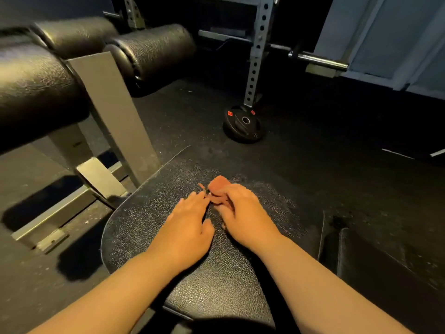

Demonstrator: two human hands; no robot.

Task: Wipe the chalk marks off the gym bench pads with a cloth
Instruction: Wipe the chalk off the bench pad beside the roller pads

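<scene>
Dark speckled rubber flooring (313,165) is filling most of the view in a dimly lit gym. On the bench, the bench pad (149,227) is stretching from the bottom centre away from the person; it is black, with a grained leather-like skin and a rounded outline. A second pad (375,268) of the same black material is lying just beside it on the right. At the upper left, thick black roller pads (154,54) are sitting on a grey steel frame (113,112). Farther back a rack upright (255,59) with a row of holes is standing on the floor, a black weight plate (243,124) is leaning at its foot, and the end of a barbell (320,60) is showing to the right.

Pale dusty chalk marks (279,196) are lying as a faint whitish haze on the pad, to the right of the hands.

Both hands are close together on the middle of the pad. The right hand (243,213) is curling its fingers around the cloth (218,186) and is pressing it on the pad. The left hand (190,227) is lying rather flat, its fingertips (198,197) reaching the cloth's edge; I cannot tell if they are pinching it.

The cloth is small, reddish-orange and bunched, with a thin strip sticking out on its left; motion is blurring it.
</scene>
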